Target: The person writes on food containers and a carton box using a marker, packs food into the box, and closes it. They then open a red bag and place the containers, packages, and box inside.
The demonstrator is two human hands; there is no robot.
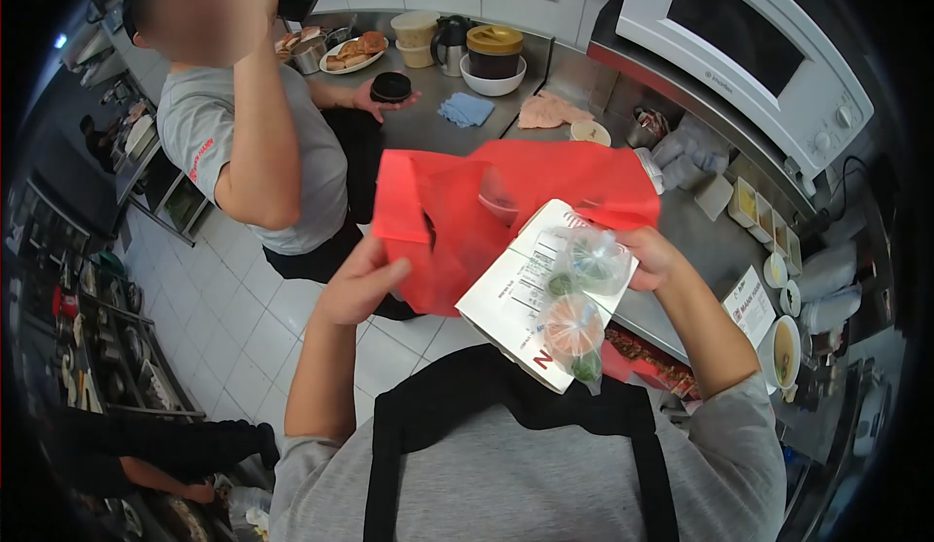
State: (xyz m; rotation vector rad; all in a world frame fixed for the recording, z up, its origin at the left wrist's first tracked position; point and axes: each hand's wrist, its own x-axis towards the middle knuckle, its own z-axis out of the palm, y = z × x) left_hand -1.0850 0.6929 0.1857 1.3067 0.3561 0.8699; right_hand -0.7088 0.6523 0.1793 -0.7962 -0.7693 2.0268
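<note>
My left hand (362,281) grips the edge of a red fabric bag (443,250), its fingers partly hidden behind the cloth. The bag spreads sideways in front of me, over the counter's near edge. My right hand (650,255) is closed on the right side of a white takeaway box (496,294) with printed text. Small clear knotted plastic bags lie on the box lid: one looks pale (593,258), another orange (572,326), with green contents beside them. A thin green band crosses the lid. The box is tilted, in front of the red bag and partly overlapping it.
A co-worker (263,153) stands at the left, holding a black lid (391,87). On the steel counter (428,114) are a blue cloth (466,109), a pink cloth (553,109) and a white bowl (493,79). A microwave (671,31) overhangs the right side.
</note>
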